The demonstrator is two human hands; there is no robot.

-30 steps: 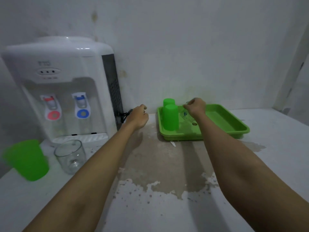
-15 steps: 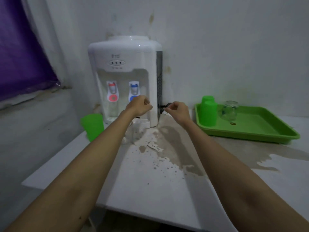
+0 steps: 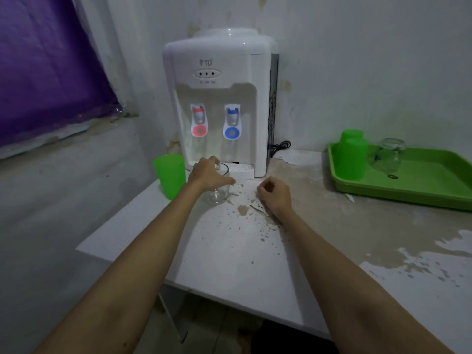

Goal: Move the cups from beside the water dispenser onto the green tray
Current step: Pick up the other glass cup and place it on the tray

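A white water dispenser (image 3: pixel 219 98) stands at the back of the table. In front of it a clear glass cup (image 3: pixel 219 192) stands upright, and my left hand (image 3: pixel 208 173) wraps around its upper part. A green plastic cup (image 3: pixel 170 176) stands upright to the left of the glass. My right hand (image 3: pixel 274 192) hovers loosely curled over the table, holding nothing. At the right, the green tray (image 3: pixel 413 190) carries two upside-down green cups (image 3: pixel 353 159) close together and a clear glass cup (image 3: pixel 389 155).
The white table top (image 3: pixel 242 251) has worn, stained patches and its left edge lies close to the green cup. A black power cord (image 3: pixel 279 146) lies behind the dispenser. A purple curtain (image 3: pixel 43 65) covers the window at the left.
My view has turned left from the tray toward the dispenser. My left hand dropped down and closed around the glass cup. My right hand moved away from the tray, lower and nearer to me.
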